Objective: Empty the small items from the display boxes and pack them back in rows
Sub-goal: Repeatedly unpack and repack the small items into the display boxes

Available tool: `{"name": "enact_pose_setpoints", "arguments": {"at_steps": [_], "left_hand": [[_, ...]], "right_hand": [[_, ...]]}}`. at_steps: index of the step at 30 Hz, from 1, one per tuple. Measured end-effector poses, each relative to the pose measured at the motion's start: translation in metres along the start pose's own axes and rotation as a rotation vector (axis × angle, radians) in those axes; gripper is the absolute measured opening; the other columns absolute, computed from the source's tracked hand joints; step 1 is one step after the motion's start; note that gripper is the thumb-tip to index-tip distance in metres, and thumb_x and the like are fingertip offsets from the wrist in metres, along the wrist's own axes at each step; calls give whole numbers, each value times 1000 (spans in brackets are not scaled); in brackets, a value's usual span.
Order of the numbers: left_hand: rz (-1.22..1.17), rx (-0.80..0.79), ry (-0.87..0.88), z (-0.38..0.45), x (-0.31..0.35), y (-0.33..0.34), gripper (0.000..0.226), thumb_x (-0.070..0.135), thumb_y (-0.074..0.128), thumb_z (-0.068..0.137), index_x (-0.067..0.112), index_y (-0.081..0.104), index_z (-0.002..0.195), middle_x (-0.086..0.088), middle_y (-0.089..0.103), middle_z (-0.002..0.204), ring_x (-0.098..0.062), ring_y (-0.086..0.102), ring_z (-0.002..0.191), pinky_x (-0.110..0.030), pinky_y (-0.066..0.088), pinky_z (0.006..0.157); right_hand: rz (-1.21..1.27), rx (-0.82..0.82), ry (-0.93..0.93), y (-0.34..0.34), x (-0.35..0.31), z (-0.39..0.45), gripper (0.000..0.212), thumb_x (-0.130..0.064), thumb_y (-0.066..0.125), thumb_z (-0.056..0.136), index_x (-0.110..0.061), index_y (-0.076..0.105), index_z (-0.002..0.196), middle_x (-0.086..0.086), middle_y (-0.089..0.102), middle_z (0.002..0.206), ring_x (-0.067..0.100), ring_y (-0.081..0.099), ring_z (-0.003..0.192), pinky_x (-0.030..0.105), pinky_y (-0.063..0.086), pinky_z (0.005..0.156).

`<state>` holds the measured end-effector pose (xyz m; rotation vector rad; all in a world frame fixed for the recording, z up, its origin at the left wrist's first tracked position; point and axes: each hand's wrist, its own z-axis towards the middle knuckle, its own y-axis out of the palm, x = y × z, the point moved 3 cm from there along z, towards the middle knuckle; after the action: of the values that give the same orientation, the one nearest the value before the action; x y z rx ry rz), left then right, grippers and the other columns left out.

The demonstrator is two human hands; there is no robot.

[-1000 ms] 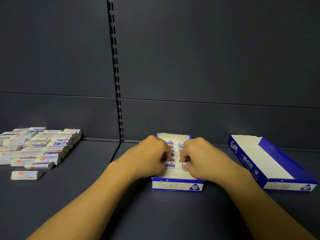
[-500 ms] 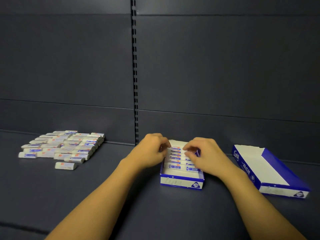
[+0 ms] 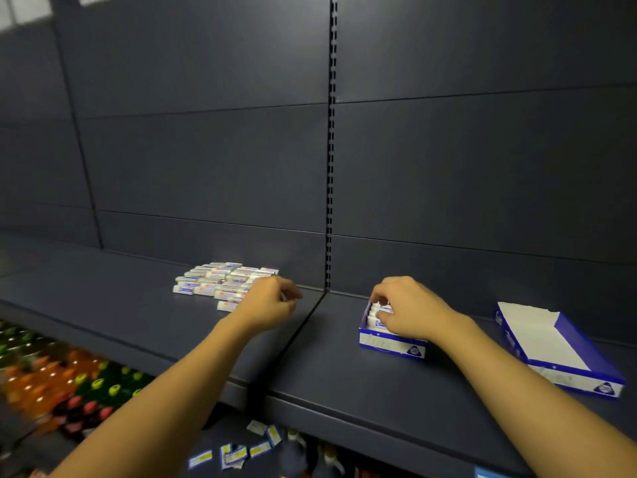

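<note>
A small blue and white display box (image 3: 391, 341) sits on the dark shelf (image 3: 344, 374), right of the centre seam, with white erasers (image 3: 381, 310) standing in a row inside it. Your right hand (image 3: 408, 310) rests over the far right part of this box, its fingers curled down onto the erasers; whether this grip pinches one or only touches them cannot be told. To the far left, a loose heap of erasers (image 3: 220, 279) in white and blue sleeves lies flat on the shelf near the back wall (image 3: 206, 167). Your left hand (image 3: 269, 301) is stretched out to the near right edge of that heap, fingers curled, and a pale sliver shows at its fingertips; motion blur hides whether that grip holds an eraser. A second, larger display box (image 3: 558, 350) lies at the right, well apart from the first, showing its white inside. A slotted upright (image 3: 331, 150) runs down the back wall between your hands. Below the shelf, at the near left, are blurred coloured bottles (image 3: 69, 384) and some price tags (image 3: 238, 450).
</note>
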<state>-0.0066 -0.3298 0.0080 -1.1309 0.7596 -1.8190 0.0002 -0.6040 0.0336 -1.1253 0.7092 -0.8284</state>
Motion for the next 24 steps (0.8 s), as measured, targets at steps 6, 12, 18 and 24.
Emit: {"name": "enact_pose_setpoints", "arguments": {"at_steps": [6,12,18,24], "left_hand": [[2,4,-174,-49,-51,-30,25,8,61,85,20,77,100,-1,74,99,-8,61,78,-21,47,73],[181,-88,-226,-77,-100,-63,28,11,57,88,20,74,109,0,70,112,-15,63,97,-29,53,85],[251,-145,-215,-89,-139,-81,30,13,53,93,22,71,114,1,68,114,-13,63,97,-28,55,85],[290,-154,-149,-86,-181,-113,29,14,53,95,20,70,118,-1,67,116,-15,64,98,-30,57,87]], "right_hand": [[-41,-76,-81,9,-49,9,28,-28,61,91,-21,64,118,-3,59,118,19,61,101,40,55,89],[-98,-146,-99,27,-88,19,25,-29,61,90,-20,65,113,1,60,118,24,62,102,37,54,87],[-171,-172,-113,34,-126,40,22,-24,60,88,-18,64,109,4,60,112,27,63,96,41,57,83],[-126,-138,-125,45,-191,75,19,-25,60,89,-17,64,106,3,59,108,23,63,91,42,57,81]]}}
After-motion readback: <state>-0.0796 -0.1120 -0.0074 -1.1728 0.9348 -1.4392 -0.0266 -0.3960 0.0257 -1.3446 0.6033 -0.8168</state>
